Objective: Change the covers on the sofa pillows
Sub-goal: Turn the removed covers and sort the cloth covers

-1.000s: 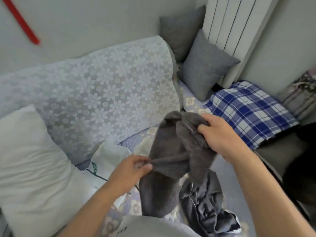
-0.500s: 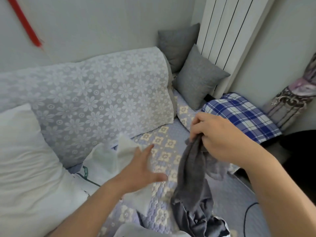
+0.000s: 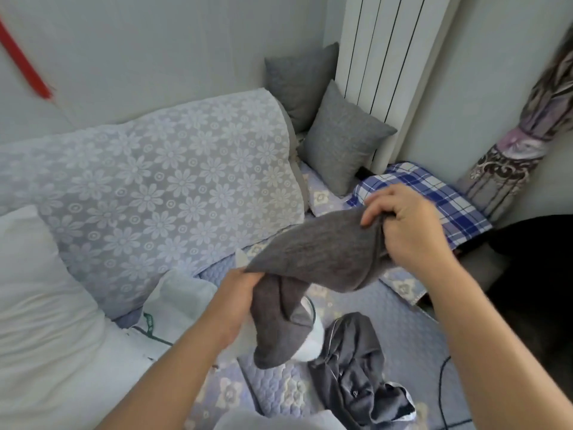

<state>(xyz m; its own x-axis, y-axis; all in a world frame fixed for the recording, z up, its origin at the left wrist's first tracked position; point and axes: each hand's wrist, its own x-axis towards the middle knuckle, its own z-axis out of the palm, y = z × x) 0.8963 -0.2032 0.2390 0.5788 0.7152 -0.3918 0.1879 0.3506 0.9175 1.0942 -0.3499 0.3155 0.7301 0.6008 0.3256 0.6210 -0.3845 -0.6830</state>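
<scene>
**Grey cover stretched between two hands**

While the grey pillow cover [image 3: 313, 252] hung above the quilted sofa seat [image 3: 412, 330], the right hand [image 3: 406, 226] pinched its upper corner and the left hand [image 3: 238, 293] gripped its lower edge. A white pillow [image 3: 37, 293] lay left; two grey pillows [image 3: 338, 141] stood behind.

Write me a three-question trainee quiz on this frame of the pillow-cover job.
1. True or false: both hands grip the dark grey knitted pillow cover.
2. Which hand holds the cover's higher end: A left hand, B right hand?
3. Fill in: the two grey square cushions lean in the corner beside the white ribbed ______.

Key: 1 true; 2 B; 3 radiator.
</scene>
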